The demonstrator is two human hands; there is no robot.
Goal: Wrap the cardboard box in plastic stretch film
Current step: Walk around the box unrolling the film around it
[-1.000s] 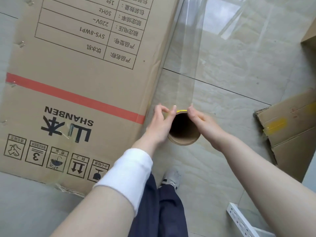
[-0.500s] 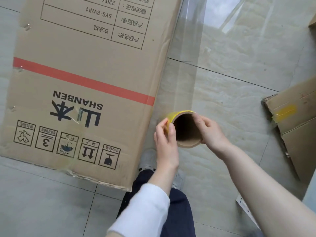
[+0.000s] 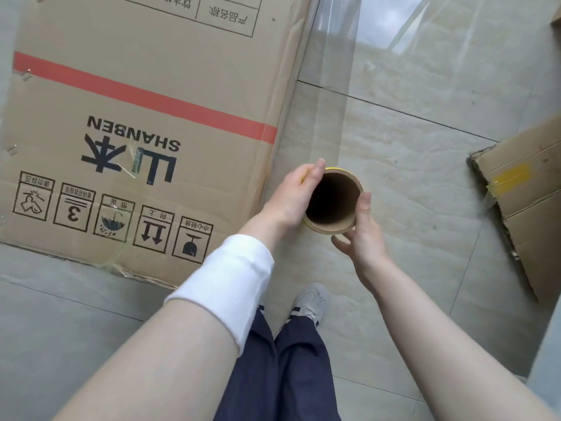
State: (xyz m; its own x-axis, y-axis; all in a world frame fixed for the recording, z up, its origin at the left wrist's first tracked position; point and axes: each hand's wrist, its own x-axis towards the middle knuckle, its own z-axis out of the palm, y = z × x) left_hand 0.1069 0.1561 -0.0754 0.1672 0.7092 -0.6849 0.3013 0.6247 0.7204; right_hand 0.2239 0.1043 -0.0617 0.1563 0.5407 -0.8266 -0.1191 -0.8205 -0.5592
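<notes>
Hands (image 3: 291, 199) (image 3: 362, 235) on roll (image 3: 332, 205) beside SHANBEN box (image 3: 136, 101)

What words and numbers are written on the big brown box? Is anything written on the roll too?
"SHANBEN": on the cardboard box, upside down from this view.
"山本": large characters next to it.
"3": inside one of the handling symbols along the box's near edge.
"产品名称": in the printed table at the top edge.
Captions above the symbols: too small to read.
Film roll: no writing visible.
</notes>
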